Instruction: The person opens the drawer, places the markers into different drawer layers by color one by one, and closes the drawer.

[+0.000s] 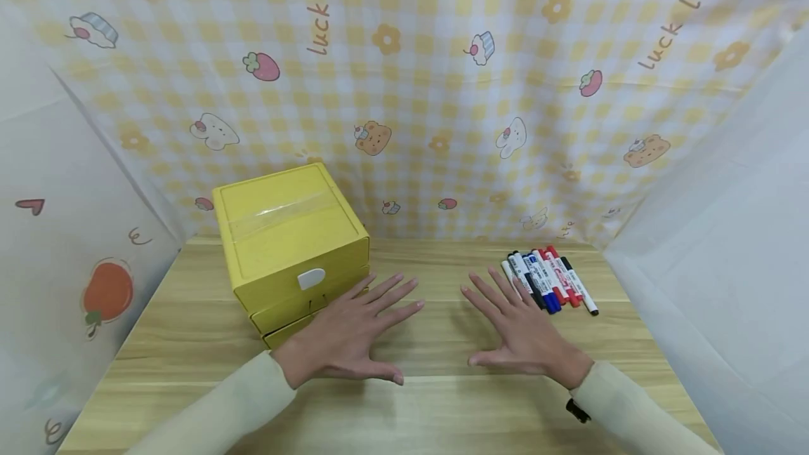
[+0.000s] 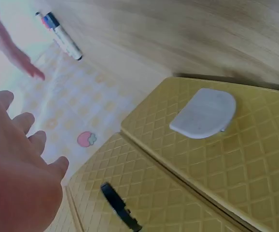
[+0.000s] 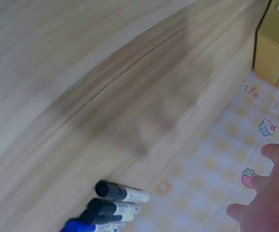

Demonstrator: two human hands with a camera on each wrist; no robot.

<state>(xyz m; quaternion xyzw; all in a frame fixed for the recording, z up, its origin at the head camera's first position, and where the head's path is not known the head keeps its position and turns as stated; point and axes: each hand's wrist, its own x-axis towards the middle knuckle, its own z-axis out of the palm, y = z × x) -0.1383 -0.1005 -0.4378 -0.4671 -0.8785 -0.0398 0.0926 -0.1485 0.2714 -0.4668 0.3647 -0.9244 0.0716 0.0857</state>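
My left hand [image 1: 350, 332] is held palm down over the table with its fingers spread, just in front of a yellow drawer box [image 1: 287, 223]. It holds nothing. Clear tape runs across the top of the box, and a white tab handle [image 2: 204, 113] shows large in the left wrist view. Opposite it, my right hand [image 1: 524, 335] is also spread and bare, nearest to a row of markers [image 1: 550, 278]. The markers have black, blue and red caps and lie side by side. In the right wrist view some black-capped markers [image 3: 118, 208] show at the bottom edge.
A wooden table [image 1: 436, 413] carries everything. Behind it hangs a yellow checked cloth [image 1: 436, 104] with printed cartoons, and pale cloth walls [image 1: 727, 251] close in both sides. A black strap [image 1: 578, 411] sits by my right cuff.
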